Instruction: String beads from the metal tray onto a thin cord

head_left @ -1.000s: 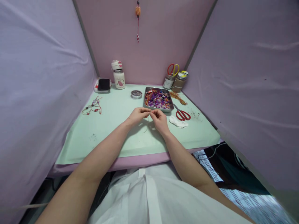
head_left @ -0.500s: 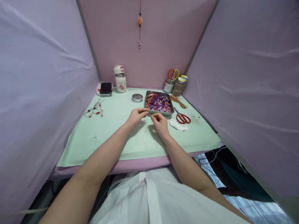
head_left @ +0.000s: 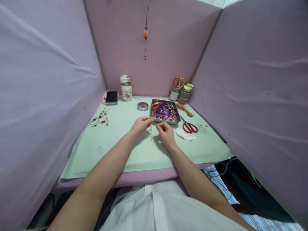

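My left hand (head_left: 142, 124) pinches a thin cord (head_left: 151, 134) just in front of the bead tray, and an end of the cord dangles below the fingers. Close beside it on the right, my right hand (head_left: 166, 132) also has its fingertips closed on the cord. The short stretch between the two hands is too fine to make out well. Behind them sits a metal tray (head_left: 168, 122) full of purple, orange and clear beads (head_left: 166, 110), with orange threads at its left side.
Red-handled scissors (head_left: 190, 127) and a white cloth (head_left: 185, 134) lie right of my hands. An orange cord bundle (head_left: 184, 110), a jar (head_left: 185, 94), a round dish (head_left: 142, 106), a bottle (head_left: 126, 91) and a black device (head_left: 112, 96) stand behind. Beaded strings (head_left: 101, 118) lie left.
The whole scene sits slightly lower as the camera has tilted up. My right hand's fingers have shifted slightly; both hands still pinch the cord.
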`<state>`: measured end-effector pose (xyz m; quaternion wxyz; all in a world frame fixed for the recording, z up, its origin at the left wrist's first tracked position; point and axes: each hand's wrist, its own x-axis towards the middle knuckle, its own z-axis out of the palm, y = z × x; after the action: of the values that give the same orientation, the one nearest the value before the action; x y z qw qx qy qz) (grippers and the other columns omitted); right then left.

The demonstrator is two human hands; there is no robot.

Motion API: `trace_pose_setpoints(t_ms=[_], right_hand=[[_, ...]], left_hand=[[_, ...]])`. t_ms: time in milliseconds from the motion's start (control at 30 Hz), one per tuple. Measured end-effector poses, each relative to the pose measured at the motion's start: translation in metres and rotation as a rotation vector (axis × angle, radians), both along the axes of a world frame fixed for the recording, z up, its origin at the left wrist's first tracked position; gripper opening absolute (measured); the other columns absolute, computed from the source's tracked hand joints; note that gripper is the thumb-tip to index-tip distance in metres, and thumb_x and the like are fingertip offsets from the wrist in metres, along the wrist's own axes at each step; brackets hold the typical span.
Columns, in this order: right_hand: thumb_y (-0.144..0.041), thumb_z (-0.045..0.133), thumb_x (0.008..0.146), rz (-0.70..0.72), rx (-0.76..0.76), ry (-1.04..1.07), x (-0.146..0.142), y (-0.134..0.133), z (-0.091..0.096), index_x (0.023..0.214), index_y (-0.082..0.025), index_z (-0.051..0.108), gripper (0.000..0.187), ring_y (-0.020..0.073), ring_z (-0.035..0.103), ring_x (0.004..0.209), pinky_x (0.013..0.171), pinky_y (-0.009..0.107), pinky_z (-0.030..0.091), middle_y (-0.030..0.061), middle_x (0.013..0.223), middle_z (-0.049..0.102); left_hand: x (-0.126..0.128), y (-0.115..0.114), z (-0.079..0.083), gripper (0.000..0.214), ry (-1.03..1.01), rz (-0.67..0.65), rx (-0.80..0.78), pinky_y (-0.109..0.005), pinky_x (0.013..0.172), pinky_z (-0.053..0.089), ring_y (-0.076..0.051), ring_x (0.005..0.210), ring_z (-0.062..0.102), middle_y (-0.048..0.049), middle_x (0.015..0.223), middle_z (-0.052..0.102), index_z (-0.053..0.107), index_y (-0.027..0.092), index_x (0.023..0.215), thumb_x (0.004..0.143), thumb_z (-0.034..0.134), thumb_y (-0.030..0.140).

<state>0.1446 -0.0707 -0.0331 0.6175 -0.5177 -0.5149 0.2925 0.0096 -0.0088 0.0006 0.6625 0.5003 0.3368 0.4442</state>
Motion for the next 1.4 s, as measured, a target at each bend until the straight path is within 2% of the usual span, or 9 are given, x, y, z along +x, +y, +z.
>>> trace_pose_setpoints(t_ms=[100, 267, 533, 833, 1133, 1267, 1400], right_hand=[[-0.04, 0.063, 0.076, 0.001, -0.007, 0.009, -0.001, -0.001, 0.002, 0.073, -0.02, 0.059, 0.02, 0.0115, 0.042, 0.057, 0.057, 0.026, 0.035, -0.0032, 0.063, 0.053], [-0.039, 0.063, 0.075, -0.016, -0.005, 0.018, 0.0, -0.001, 0.001, 0.074, -0.02, 0.059, 0.019, 0.0117, 0.042, 0.056, 0.056, 0.026, 0.035, -0.003, 0.064, 0.053], [-0.037, 0.061, 0.078, 0.012, 0.046, 0.022, 0.002, -0.001, 0.003, 0.099, -0.022, 0.062, 0.026, 0.0123, 0.038, 0.056, 0.056, 0.026, 0.033, -0.0056, 0.061, 0.042], [-0.04, 0.064, 0.075, -0.015, 0.033, -0.007, 0.002, -0.002, 0.003, 0.084, -0.021, 0.063, 0.021, 0.013, 0.042, 0.057, 0.056, 0.027, 0.035, -0.0023, 0.065, 0.054], [-0.04, 0.064, 0.077, 0.018, 0.028, 0.01, 0.003, -0.001, 0.004, 0.079, -0.02, 0.058, 0.021, 0.013, 0.048, 0.063, 0.06, 0.027, 0.039, -0.0008, 0.073, 0.057], [-0.04, 0.061, 0.08, -0.006, 0.046, -0.036, 0.004, -0.001, 0.001, 0.078, -0.02, 0.057, 0.02, 0.0135, 0.048, 0.065, 0.062, 0.027, 0.039, -0.0008, 0.073, 0.056], [-0.039, 0.06, 0.081, 0.002, 0.05, -0.092, 0.004, -0.001, 0.0, 0.079, -0.02, 0.058, 0.019, 0.0137, 0.048, 0.065, 0.063, 0.028, 0.039, -0.0004, 0.073, 0.056]], left_hand=[[0.0, -0.001, 0.0, 0.02, 0.014, -0.013, 0.007, -0.025, 0.062, 0.035, -0.008, 0.059, 0.045, -0.0012, 0.068, 0.06, 0.066, 0.013, 0.07, 0.06, 0.075, 0.028], [-0.002, 0.001, -0.002, 0.026, 0.063, -0.035, 0.035, -0.025, 0.062, 0.036, -0.008, 0.061, 0.047, -0.0012, 0.071, 0.061, 0.065, 0.015, 0.075, 0.06, 0.076, 0.033], [-0.006, 0.0, -0.006, 0.028, 0.184, -0.186, 0.115, -0.026, 0.069, 0.042, -0.012, 0.072, 0.053, -0.0015, 0.076, 0.059, 0.066, 0.018, 0.078, 0.063, 0.077, 0.039], [-0.006, -0.001, -0.009, 0.028, 0.249, -0.232, 0.214, -0.03, 0.073, 0.045, -0.013, 0.072, 0.055, -0.0024, 0.075, 0.061, 0.068, 0.017, 0.08, 0.068, 0.073, 0.042], [-0.003, -0.004, -0.008, 0.026, 0.241, -0.195, 0.23, -0.03, 0.068, 0.043, -0.012, 0.065, 0.051, -0.0014, 0.071, 0.059, 0.066, 0.016, 0.08, 0.069, 0.07, 0.039], [0.001, -0.009, -0.005, 0.022, 0.267, -0.13, 0.243, -0.03, 0.069, 0.044, -0.013, 0.067, 0.053, -0.0025, 0.073, 0.06, 0.065, 0.016, 0.079, 0.07, 0.068, 0.035], [0.004, -0.008, -0.006, 0.017, 0.335, -0.066, 0.33, -0.029, 0.067, 0.043, -0.013, 0.068, 0.054, -0.0031, 0.074, 0.062, 0.066, 0.015, 0.08, 0.071, 0.064, 0.031]])
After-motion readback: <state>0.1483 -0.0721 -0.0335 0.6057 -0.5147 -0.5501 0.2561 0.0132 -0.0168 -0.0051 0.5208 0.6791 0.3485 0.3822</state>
